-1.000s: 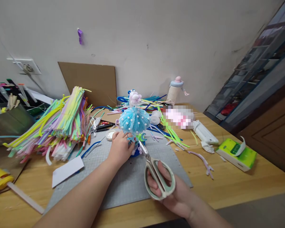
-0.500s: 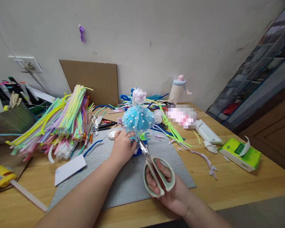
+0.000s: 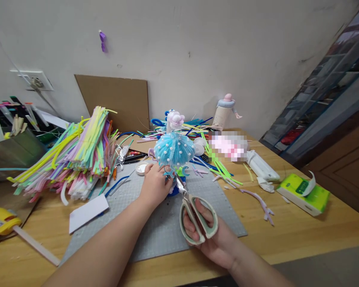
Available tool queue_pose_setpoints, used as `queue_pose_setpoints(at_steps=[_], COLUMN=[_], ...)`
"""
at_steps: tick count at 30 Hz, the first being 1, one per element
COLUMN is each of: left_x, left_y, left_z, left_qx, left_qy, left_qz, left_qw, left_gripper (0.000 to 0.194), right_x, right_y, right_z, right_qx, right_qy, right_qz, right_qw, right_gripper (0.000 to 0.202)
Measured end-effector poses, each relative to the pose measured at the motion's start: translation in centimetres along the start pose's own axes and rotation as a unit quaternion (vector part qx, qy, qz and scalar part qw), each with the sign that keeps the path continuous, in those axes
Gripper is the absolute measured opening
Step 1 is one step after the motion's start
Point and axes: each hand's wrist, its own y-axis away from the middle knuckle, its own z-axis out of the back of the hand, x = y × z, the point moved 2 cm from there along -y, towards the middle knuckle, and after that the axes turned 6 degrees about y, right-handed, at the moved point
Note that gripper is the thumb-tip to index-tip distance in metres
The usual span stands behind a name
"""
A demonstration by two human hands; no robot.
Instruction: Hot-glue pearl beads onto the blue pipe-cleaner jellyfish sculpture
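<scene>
Scissors [image 3: 186, 195] have edged slightly toward eleven o'clock since half a second back, their handles gripped in the right hand [image 3: 215, 245]. Ahead, the figure [image 3: 174, 149] stands on the grey mat [image 3: 155, 243], its fuzzy blue dome pearl-dotted, its top pale lilac. Left hand [image 3: 156, 181] sits at its seven o'clock, fingertips hidden, so I can't tell its grip. Blade tips are lost beneath; lettering on the green packet [image 3: 294, 187], toward four o'clock, is illegible.

The blue figure [image 3: 174, 149] blocks the middle; right-front tabletop [image 3: 275, 239] leaves room.
</scene>
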Motion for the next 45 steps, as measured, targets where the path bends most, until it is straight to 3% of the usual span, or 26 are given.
queue_pose_setpoints(at_steps=[17, 22, 27, 37, 45], left_x=[0.1, 0.7, 1.6, 2.9, 2.3], left_y=[0.1, -0.2, -0.4, -0.4, -0.4], left_z=[-0.1, 0.0, 0.5, 1.5, 2.2], left_qx=[-0.005, -0.041, -0.063, -0.070, -0.079], left_qy=[0.011, 0.110, 0.196, 0.276, 0.294], left_qz=[0.009, 0.089, 0.166, 0.236, 0.260], left_qw=[1.000, 0.989, 0.964, 0.929, 0.917], left_gripper=[0.012, 0.010, 0.010, 0.015, 0.011], right_x=[-0.7, -0.4, 0.2, 0.6, 0.0], right_y=[-0.4, 0.0, 0.2, -1.0, -1.7], right_z=[-0.3, -0.1, -0.4, -2.4, -3.3], right_qx=[-0.005, -0.035, -0.020, 0.040, 0.053], right_qy=[0.006, 0.032, 0.045, 0.047, -0.026], right_qz=[0.029, 0.050, 0.037, -0.045, -0.061], right_qw=[1.000, 0.998, 0.998, 0.997, 0.996], right_gripper=[0.033, 0.031, 0.033, 0.039, 0.037])
